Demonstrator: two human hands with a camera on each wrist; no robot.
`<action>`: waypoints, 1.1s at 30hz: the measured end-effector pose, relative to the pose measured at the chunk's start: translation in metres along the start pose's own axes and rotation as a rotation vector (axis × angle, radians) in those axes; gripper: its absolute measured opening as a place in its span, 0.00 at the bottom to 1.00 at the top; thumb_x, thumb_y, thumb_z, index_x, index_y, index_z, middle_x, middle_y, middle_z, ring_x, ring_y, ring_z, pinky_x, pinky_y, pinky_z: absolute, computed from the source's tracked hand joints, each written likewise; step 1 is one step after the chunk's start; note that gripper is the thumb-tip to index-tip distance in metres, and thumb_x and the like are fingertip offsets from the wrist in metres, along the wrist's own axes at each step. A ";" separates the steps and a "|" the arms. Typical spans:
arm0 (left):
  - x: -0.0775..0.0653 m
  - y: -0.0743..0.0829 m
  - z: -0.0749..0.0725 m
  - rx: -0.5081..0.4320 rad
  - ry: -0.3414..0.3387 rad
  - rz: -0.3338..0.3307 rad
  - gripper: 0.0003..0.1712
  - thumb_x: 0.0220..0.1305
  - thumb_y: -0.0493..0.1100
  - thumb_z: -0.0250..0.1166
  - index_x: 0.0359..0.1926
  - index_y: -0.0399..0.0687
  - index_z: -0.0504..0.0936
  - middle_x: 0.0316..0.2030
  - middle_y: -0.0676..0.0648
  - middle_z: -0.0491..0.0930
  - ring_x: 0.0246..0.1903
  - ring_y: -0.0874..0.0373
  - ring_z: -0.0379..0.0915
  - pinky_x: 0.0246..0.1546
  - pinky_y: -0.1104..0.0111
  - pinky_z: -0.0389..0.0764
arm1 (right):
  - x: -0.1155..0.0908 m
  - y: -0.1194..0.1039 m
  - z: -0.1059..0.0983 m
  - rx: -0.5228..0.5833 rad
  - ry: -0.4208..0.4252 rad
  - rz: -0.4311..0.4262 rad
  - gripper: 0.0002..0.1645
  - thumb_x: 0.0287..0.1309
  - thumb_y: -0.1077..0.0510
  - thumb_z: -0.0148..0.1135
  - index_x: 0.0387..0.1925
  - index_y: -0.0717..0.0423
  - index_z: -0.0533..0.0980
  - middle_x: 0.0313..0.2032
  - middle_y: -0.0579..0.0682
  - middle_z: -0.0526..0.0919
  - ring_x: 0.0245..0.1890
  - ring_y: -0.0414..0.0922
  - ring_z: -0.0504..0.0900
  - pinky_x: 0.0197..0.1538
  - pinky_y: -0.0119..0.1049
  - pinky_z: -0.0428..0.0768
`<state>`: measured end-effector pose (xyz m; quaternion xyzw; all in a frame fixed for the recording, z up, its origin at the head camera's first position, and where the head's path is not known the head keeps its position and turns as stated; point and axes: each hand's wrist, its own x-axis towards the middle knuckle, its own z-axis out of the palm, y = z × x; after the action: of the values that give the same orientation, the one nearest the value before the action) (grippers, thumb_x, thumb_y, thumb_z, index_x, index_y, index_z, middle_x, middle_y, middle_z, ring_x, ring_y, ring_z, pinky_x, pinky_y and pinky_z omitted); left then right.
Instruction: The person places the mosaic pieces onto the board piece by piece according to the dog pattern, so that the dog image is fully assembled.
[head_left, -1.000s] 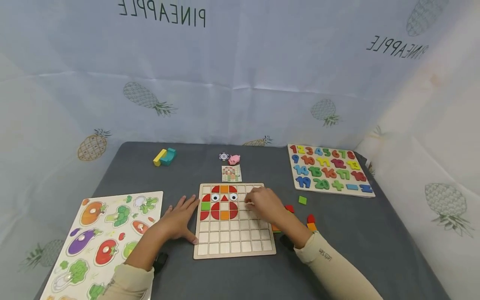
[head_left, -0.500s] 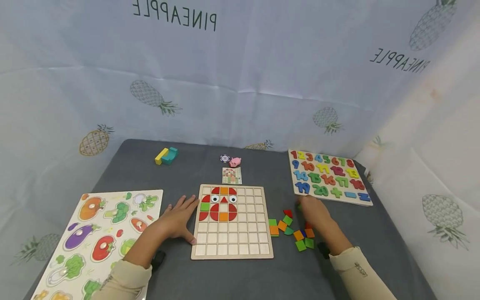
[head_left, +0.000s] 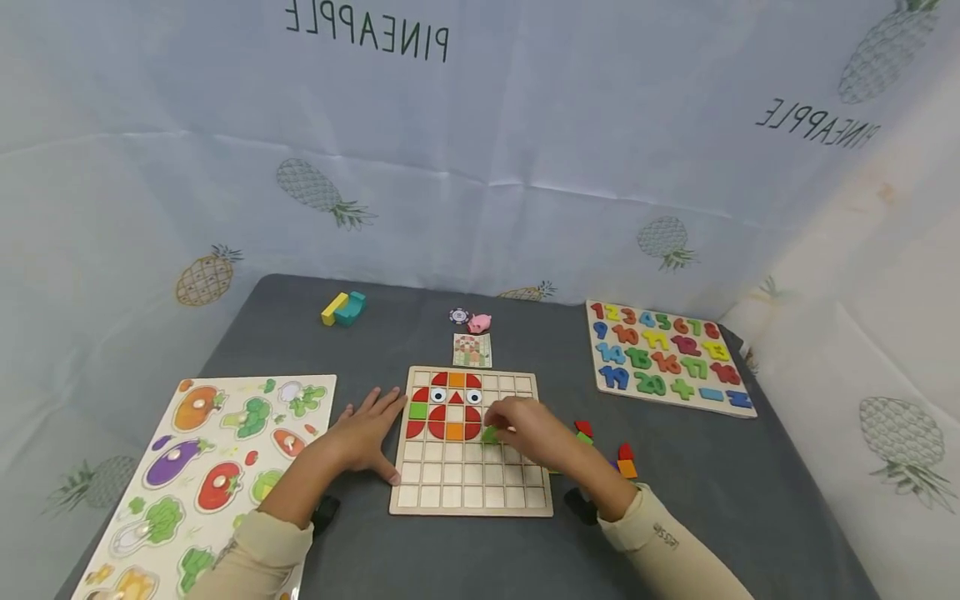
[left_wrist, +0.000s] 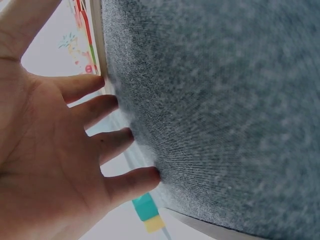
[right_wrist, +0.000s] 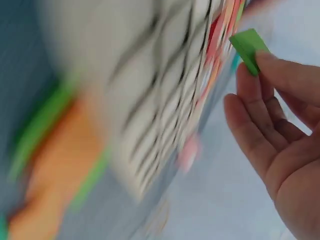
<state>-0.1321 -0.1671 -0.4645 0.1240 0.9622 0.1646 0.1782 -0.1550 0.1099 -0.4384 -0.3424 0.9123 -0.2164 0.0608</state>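
Observation:
A wooden grid board (head_left: 471,497) lies mid-table, its upper left cells filled with red, orange and green tiles and two round eye tiles (head_left: 473,397). My right hand (head_left: 528,429) is over the board and pinches a green square tile (right_wrist: 248,44) between thumb and fingers; the head view shows that tile just right of the red pieces. With fingers spread, my left hand (head_left: 363,439) rests on the table, thumb and fingertips at the board's left edge. In the left wrist view the left hand (left_wrist: 55,150) has nothing in its grasp.
Loose tiles (head_left: 627,468) lie right of the board, partly behind my right forearm. A number puzzle (head_left: 708,404) sits at the back right, a vegetable puzzle (head_left: 243,387) at the left. Behind the board are a picture card (head_left: 472,351), a pink pig (head_left: 479,323), a chip (head_left: 458,316) and yellow and teal blocks (head_left: 349,309).
My right hand went from the board to the loose tiles on the right, picked up a green tile there and came back over the board with it. My left hand has stayed put.

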 end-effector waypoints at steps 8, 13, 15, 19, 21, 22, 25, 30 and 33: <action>0.008 0.008 -0.003 0.018 0.001 0.033 0.71 0.23 0.61 0.78 0.69 0.48 0.50 0.70 0.44 0.45 0.68 0.41 0.34 0.59 0.39 0.44 | 0.018 -0.029 0.030 -0.116 0.010 -0.075 0.08 0.50 0.62 0.65 0.35 0.51 0.80 0.30 0.40 0.81 0.30 0.33 0.75 0.39 0.24 0.75; 0.010 0.010 -0.004 0.028 -0.006 0.030 0.72 0.23 0.62 0.77 0.69 0.47 0.50 0.69 0.43 0.45 0.68 0.41 0.34 0.59 0.39 0.44 | 0.019 -0.029 0.035 -0.214 0.019 -0.096 0.07 0.50 0.60 0.65 0.35 0.49 0.81 0.29 0.39 0.81 0.30 0.33 0.76 0.38 0.24 0.76; 0.010 0.009 -0.004 0.028 -0.003 0.029 0.72 0.22 0.61 0.78 0.69 0.47 0.50 0.69 0.43 0.45 0.68 0.41 0.34 0.59 0.38 0.44 | 0.019 -0.030 0.037 -0.257 0.019 -0.113 0.07 0.51 0.59 0.65 0.35 0.48 0.81 0.29 0.39 0.81 0.29 0.33 0.76 0.36 0.24 0.76; 0.008 0.005 -0.002 0.014 0.008 0.031 0.72 0.21 0.60 0.78 0.69 0.45 0.51 0.69 0.41 0.46 0.68 0.39 0.34 0.58 0.37 0.44 | 0.020 -0.031 0.041 -0.351 0.021 -0.162 0.05 0.52 0.58 0.64 0.31 0.46 0.83 0.30 0.39 0.81 0.32 0.34 0.76 0.38 0.24 0.75; 0.006 0.003 -0.001 0.004 0.014 0.030 0.72 0.21 0.60 0.78 0.69 0.45 0.51 0.69 0.41 0.46 0.68 0.39 0.35 0.58 0.37 0.44 | 0.020 -0.032 0.043 -0.397 0.024 -0.200 0.05 0.52 0.58 0.63 0.29 0.45 0.83 0.30 0.38 0.82 0.32 0.34 0.76 0.39 0.24 0.73; 0.006 0.002 0.000 0.001 0.017 0.028 0.72 0.21 0.61 0.78 0.69 0.45 0.51 0.69 0.41 0.47 0.68 0.39 0.35 0.58 0.37 0.44 | 0.019 -0.032 0.042 -0.414 0.025 -0.218 0.05 0.53 0.58 0.63 0.28 0.45 0.83 0.30 0.38 0.82 0.33 0.34 0.76 0.40 0.24 0.73; 0.004 -0.001 0.001 -0.007 0.022 0.028 0.73 0.21 0.61 0.78 0.69 0.45 0.50 0.69 0.40 0.47 0.67 0.39 0.34 0.58 0.37 0.43 | 0.017 -0.031 0.038 -0.427 0.007 -0.245 0.06 0.53 0.58 0.62 0.28 0.44 0.84 0.31 0.38 0.83 0.33 0.35 0.77 0.41 0.25 0.73; 0.003 -0.004 0.003 -0.016 0.012 0.031 0.73 0.21 0.62 0.77 0.69 0.46 0.49 0.69 0.41 0.46 0.68 0.39 0.33 0.58 0.37 0.42 | 0.001 -0.011 0.014 -0.328 -0.035 -0.068 0.06 0.50 0.59 0.65 0.33 0.48 0.83 0.33 0.41 0.83 0.35 0.37 0.79 0.38 0.29 0.77; 0.004 -0.005 0.004 -0.021 0.010 0.029 0.73 0.21 0.62 0.78 0.69 0.45 0.49 0.69 0.40 0.46 0.68 0.39 0.33 0.58 0.37 0.41 | -0.015 0.010 -0.002 -0.289 -0.051 0.110 0.08 0.50 0.60 0.64 0.35 0.51 0.82 0.34 0.45 0.82 0.34 0.40 0.79 0.36 0.34 0.78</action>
<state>-0.1350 -0.1695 -0.4706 0.1355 0.9594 0.1777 0.1722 -0.1504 0.1269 -0.4412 -0.3023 0.9495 -0.0702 0.0459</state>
